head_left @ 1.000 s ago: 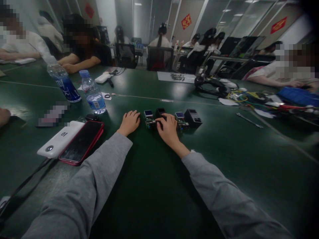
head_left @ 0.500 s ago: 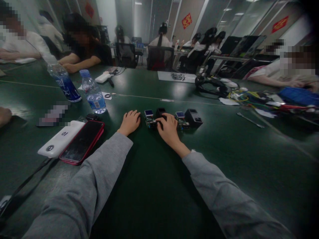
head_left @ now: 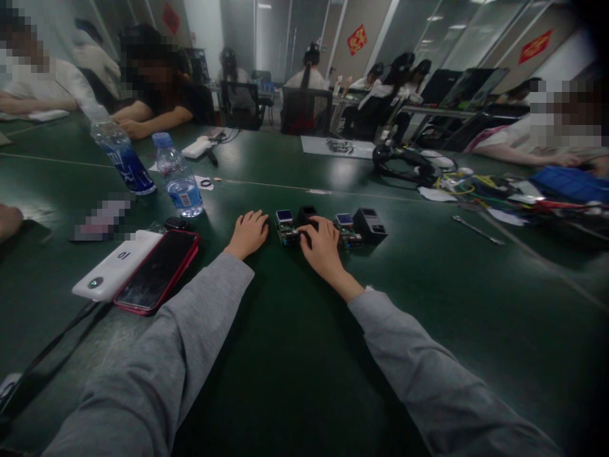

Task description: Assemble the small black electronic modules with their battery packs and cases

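Observation:
My left hand [head_left: 248, 235] lies flat on the green tabletop with its fingers stretched out, holding nothing, just left of a green circuit board [head_left: 288, 236] with a small screen. My right hand [head_left: 322, 247] is curled over a small black plastic case [head_left: 307, 212] beside that board, thumb and fingers around it; most of this case is hidden beneath the hand. To its right are a second circuit board [head_left: 351, 240] with a small screen and another black case [head_left: 371, 225] with cutouts in its side. Both boards rest on the table.
On the left are a red-cased phone [head_left: 157, 273], a white power bank [head_left: 114, 266] and two plastic bottles, the nearer a water bottle [head_left: 183, 187]. A wrench [head_left: 477, 230] and tangled cables [head_left: 457, 181] lie to the right. Several people sit around the room.

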{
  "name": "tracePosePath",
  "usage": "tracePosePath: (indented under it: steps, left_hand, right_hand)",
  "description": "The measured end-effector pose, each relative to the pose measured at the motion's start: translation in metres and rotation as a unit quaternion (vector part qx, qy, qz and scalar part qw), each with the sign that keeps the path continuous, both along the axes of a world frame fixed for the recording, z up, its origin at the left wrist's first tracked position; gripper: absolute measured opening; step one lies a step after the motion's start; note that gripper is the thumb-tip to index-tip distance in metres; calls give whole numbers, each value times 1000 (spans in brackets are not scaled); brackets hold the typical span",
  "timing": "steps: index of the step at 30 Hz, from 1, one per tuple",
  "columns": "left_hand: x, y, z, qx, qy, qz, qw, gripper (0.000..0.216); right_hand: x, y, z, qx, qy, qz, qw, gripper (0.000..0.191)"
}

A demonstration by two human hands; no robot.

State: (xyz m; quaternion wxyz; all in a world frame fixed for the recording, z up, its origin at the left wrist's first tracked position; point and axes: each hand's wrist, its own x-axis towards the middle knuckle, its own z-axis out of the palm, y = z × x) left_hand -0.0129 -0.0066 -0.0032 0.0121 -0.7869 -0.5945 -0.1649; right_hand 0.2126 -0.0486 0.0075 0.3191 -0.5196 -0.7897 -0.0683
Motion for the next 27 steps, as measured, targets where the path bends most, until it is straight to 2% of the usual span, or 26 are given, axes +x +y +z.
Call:
tracePosePath:
  steps: [17, 27]
  left_hand:
    - [2, -1, 3, -4, 9, 5, 1000, 46]
    - [0, 2, -2, 2, 12, 0, 1000, 47]
  right_hand:
    - [0, -1, 0, -3, -6, -5, 1000, 21]
    - [1, 1, -1, -1, -7, 4, 1000, 22]
